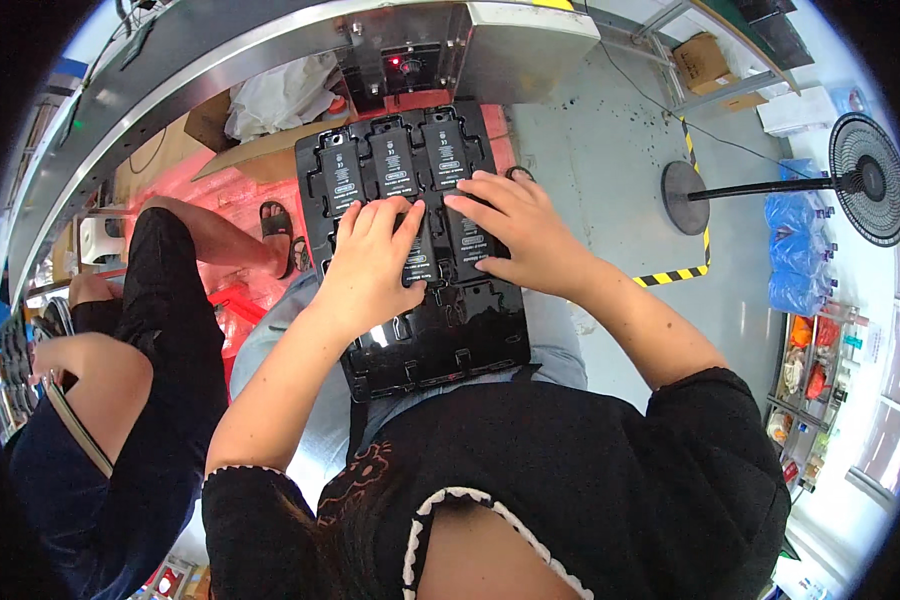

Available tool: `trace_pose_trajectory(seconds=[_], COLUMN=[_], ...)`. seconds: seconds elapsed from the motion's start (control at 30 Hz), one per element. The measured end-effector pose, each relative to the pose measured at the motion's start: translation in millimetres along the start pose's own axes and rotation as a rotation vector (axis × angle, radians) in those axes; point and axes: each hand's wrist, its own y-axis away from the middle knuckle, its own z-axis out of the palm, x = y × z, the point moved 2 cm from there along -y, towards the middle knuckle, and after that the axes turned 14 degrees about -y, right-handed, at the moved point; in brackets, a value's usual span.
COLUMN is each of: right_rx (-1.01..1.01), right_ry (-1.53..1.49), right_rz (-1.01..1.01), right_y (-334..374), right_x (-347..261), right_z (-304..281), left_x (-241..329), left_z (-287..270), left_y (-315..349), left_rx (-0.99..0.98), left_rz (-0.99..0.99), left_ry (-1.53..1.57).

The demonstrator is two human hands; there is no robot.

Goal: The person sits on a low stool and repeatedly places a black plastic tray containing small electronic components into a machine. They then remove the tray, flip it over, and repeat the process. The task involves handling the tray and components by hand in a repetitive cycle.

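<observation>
A black moulded plastic tray (440,335) lies across my lap. Flat black rectangular packs with white print, which look like batteries, sit in its far compartments: one far-left pack (341,170), one in the middle (392,160) and one at the far right (444,150). My left hand (372,265) rests over the nearer row, fingers spread, its thumb beside a partly covered pack (420,255). My right hand (530,235) is spread too, its fingertips and thumb touching the right-hand nearer pack (467,240). What lies under my left palm is hidden.
A metal-edged bench (300,45) with a control box (410,68) stands beyond the tray. Beneath it are a cardboard box (210,120) and a white plastic bag (282,95). Another person's leg (175,290) is close on my left. A fan (860,180) stands at right.
</observation>
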Motion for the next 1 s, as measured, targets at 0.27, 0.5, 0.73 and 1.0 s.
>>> trace_pose_trajectory(seconds=[0.27,0.5,0.73,1.0], right_rx=[0.022,0.68,0.653,-0.258], right_ry=[-0.044,0.055,0.177,0.036], right_rz=[0.029,-0.288,-0.225,0.442], right_y=[19,-32,-171,-305], right_x=[5,-6,20,82], right_z=[23,-64,-215,-243], left_x=[4,7,6,50], left_z=[1,1,-1,33], left_y=[7,6,2,-5], left_rx=[-0.028,-0.062,0.012,-0.069], left_rz=[-0.041,-0.094,-0.072,0.077], left_ry=[-0.029,-0.051,-0.056,0.054])
